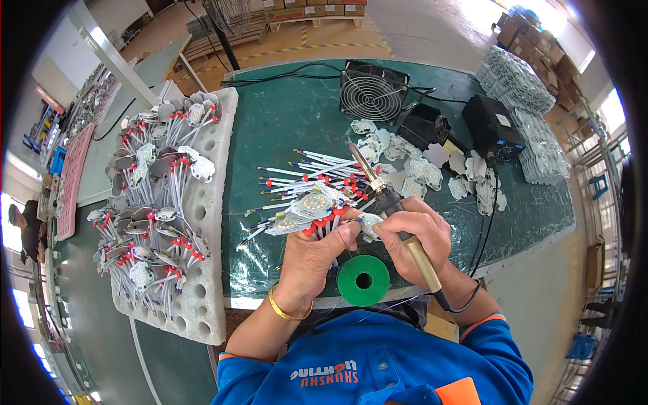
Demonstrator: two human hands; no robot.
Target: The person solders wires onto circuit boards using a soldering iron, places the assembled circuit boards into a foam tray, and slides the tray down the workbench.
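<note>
Low over the near edge of the table, my left hand (304, 260) is closed around a bunch of small white LED circuit boards (314, 204) with red-banded white wires. My right hand (425, 236) grips a soldering iron (420, 262), its metal tip pointing up and away to the left. Between both hands is another small LED board (369, 226), pinched at its edge by the right fingers, with the left thumb close by. Just below the hands sits a green spool (349, 287) with thin wire. Loose white wires (290, 172) lie beyond the left hand.
At left, a white foam block (214, 297) with holes carries many wired boards. Bare boards (422, 172) are scattered on the right. A black fan (373, 94), a black box (493, 128) and stacked board panels (540, 145) stand farther back. The iron's cable (466, 304) loops by my right forearm.
</note>
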